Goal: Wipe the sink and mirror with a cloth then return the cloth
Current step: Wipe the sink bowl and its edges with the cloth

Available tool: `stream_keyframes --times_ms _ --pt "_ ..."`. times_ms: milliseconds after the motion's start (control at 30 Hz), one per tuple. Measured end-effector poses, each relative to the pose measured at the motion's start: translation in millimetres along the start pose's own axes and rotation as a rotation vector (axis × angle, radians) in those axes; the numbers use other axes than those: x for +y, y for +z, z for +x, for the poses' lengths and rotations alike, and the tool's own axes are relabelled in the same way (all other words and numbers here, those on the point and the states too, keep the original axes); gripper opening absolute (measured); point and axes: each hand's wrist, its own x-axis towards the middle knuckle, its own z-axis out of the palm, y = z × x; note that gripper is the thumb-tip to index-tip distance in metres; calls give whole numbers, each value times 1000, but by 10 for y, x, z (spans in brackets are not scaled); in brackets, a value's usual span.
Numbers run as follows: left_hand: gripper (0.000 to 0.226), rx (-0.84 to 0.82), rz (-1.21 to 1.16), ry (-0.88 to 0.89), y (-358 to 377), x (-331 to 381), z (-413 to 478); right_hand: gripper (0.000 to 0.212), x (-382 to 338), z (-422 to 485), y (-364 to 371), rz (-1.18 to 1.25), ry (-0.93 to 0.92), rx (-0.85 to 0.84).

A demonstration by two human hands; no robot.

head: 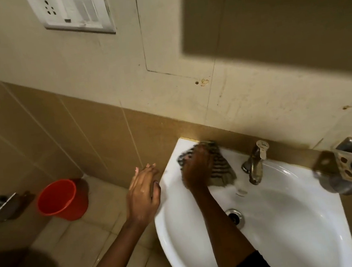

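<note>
Right hand (196,166) presses flat on cloth (221,167); left hand (143,192) spread at sink (183,239) rim

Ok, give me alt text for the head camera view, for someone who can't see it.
The right hand presses a striped cloth onto the back left rim of a white sink, beside a metal tap, while the left hand rests on the sink's left edge. An orange bucket stands on the tiled floor to the left.
</note>
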Motion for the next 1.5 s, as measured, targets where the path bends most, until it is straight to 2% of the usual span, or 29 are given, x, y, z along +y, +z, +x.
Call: stream_keyframes --times_ms 67,133,233,333,400,467,533,633,700,733,800,833,867,967,1133,1300,1433,1467,1500 --pt "36 -49 -21 -32 65 12 32 57 -198 -55 77 10 -203 -68" --pt "39 -103 -51 -53 100 45 58 60 -339 -54 106 -41 -291 -165" --pt "45 -156 -130 -88 78 91 91 67 -448 -176 91 -87 -262 -272" --pt "51 -171 -189 -158 32 83 125 62 -549 -687 111 9 -223 -209" --pt "46 -188 -214 -221 35 62 130 62 -533 -1190 145 96 -190 -215" --pt "43 -249 -239 -304 92 52 99 70 -475 -1582 23 251 -112 -374" --pt "45 -325 -273 -347 188 62 47 65 -376 -1857 -184 194 -154 -428" --pt "49 -415 -281 -275 373 133 -84 65 55 -2261 -584 107 -214 -547" --pt "50 -435 -187 -235 484 186 -203 62 478 -2467 -850 57 -275 -612" --pt "50 -417 -129 -191 521 195 -265 65 674 -2545 -978 -3 -308 -636" --pt "50 -367 -65 -96 562 182 -370 85 936 -2618 -1159 -88 -344 -672" --pt "52 -346 -65 -87 572 165 -387 94 968 -2622 -1188 -134 -350 -695" --pt "53 -328 -80 -106 581 162 -389 94 948 -2619 -1188 -156 -362 -681" --pt "55 -313 -73 -156 622 160 -367 67 692 -2568 -1049 -168 -358 -657" --pt "54 -332 -6 -105 670 148 -344 63 456 -2477 -906 -35 -285 -612" --pt "53 -339 -47 -110 649 92 -329 58 1241 -2637 -1476 -105 -367 -701" --pt "51 -353 -38 -114 661 94 -325 79 2016 -2432 -1995 -272 -299 -768" --pt "50 -360 -33 -108 672 85 -316 76 2232 -2271 -2068 -301 -293 -770" --pt "50 -367 -31 -106 673 67 -318 68 2390 -2063 -2144 -411 -362 -782"
